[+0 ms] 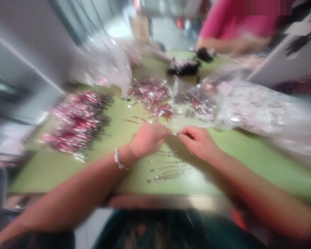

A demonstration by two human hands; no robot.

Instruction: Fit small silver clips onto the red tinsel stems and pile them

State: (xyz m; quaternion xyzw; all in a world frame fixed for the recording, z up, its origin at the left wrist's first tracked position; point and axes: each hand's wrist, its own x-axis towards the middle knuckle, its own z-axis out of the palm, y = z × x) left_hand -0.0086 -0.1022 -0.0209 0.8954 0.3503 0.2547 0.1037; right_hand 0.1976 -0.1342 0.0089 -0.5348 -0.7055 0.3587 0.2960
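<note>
The picture is smeared by motion. My left hand [147, 138] and my right hand [198, 141] meet over a green table [248, 155], fingertips pinched together on a small thin metal piece [174, 134] between them. Both hands look closed. Just below them lie several thin silvery pins [168, 169] in a loose row near the table's front edge. A bracelet [118, 159] is on my left wrist.
A heap of pink and silver shiny pieces [79, 119] lies at the left, another [151, 93] at the middle back. Clear plastic bags [248, 103] lie at the right and back left. A person in a pink top [235, 24] sits across, near dark items [182, 65].
</note>
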